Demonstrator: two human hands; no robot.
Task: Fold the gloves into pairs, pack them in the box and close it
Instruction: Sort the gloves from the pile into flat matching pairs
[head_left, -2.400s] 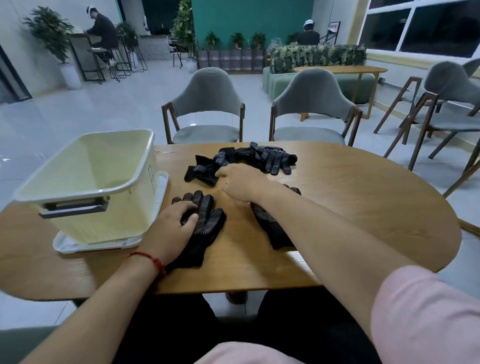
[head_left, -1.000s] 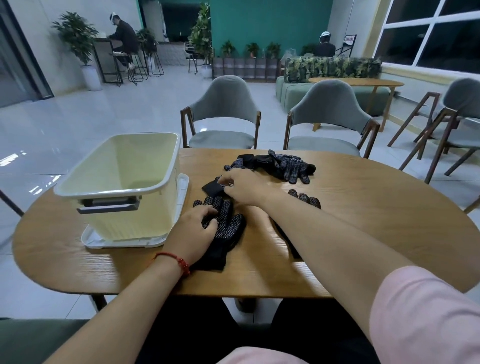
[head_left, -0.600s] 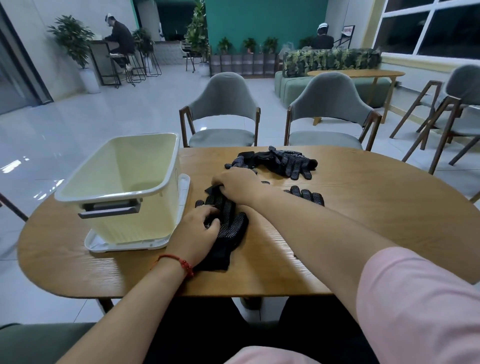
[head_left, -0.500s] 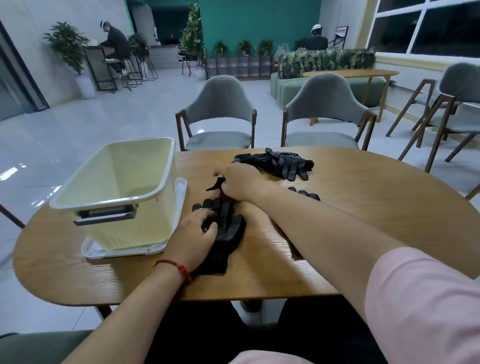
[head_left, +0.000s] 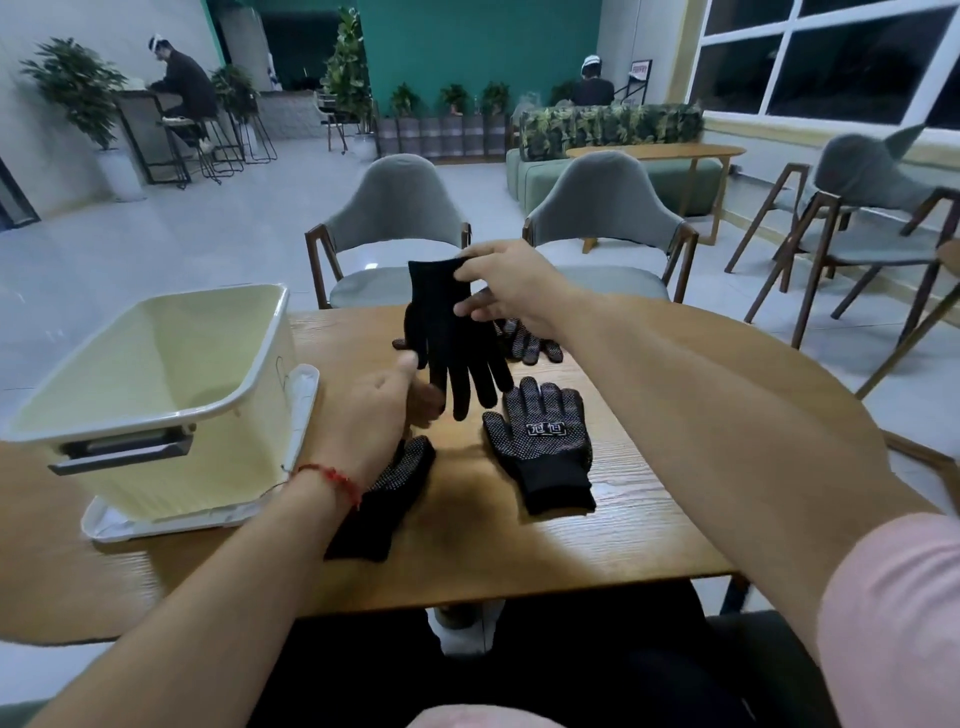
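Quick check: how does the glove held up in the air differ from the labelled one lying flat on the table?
The held glove hangs above the table, cuff up in the right hand, fingers down; the labelled glove lies flat on it, fingers pointing away. The held glove shows a plain black side; the labelled glove shows white dots and a label. Both are black.

Wooden table (head_left: 571, 545), grey chairs (head_left: 395, 202) — potted plants (head_left: 78, 88)

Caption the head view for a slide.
Right hand and left hand hold a black glove above other gloves on the table beside the cream box.
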